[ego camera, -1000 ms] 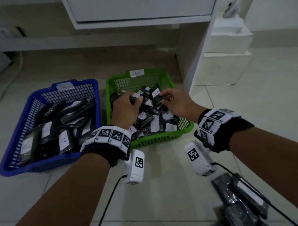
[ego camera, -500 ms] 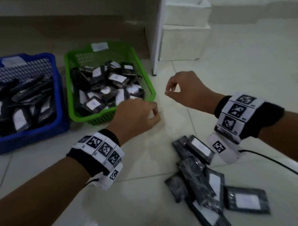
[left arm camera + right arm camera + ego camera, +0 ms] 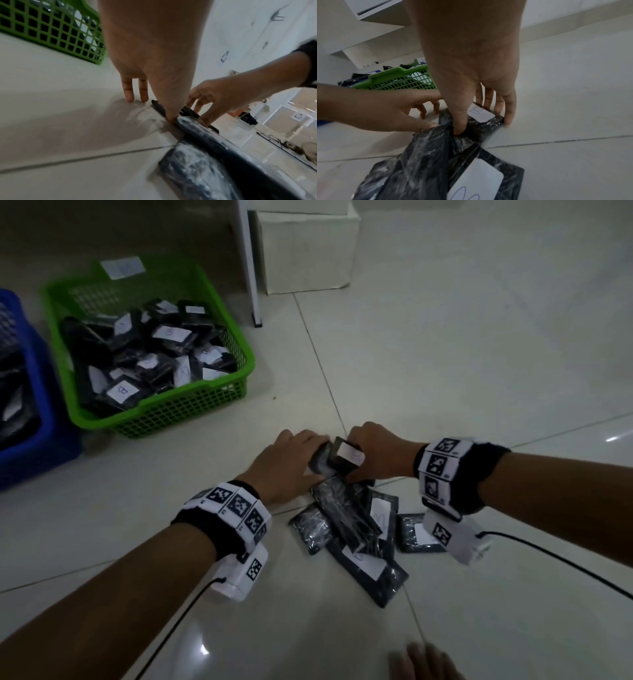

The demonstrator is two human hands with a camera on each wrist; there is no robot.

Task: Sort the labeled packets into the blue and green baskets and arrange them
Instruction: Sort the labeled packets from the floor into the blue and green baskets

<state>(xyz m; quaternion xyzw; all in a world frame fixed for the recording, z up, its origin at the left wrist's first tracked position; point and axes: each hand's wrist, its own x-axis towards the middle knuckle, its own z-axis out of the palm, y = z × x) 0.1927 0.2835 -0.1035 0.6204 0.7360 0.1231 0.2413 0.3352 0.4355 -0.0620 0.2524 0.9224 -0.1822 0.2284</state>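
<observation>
Floor [image 3: 445, 354]: pale glossy tiles with dark grout lines, dimly lit; we sit low over it. A white furniture leg [image 3: 251, 268] and a white box [image 3: 308, 248] stand at the far side.

Baskets, two: we see the green basket [image 3: 191, 405] on the floor to our left, heaped with black packets bearing white labels; the blue basket [image 3: 37, 453] sits just beside it at the frame's edge, only partly in view.

Loose packets [image 3: 356, 529]: a small overlapping pile on the floor before us, about six or seven; the overlap prevents an exact count.

Top packet [image 3: 344, 458]: at the far end of the pile, label marked "B" in the right wrist view.

Our left hand [image 3: 287, 463]: thumb pressing a packet's edge, fingers straight with tips on the tile.

Our right hand [image 3: 376, 451]: thumb and fingers pinching the top packet.
</observation>
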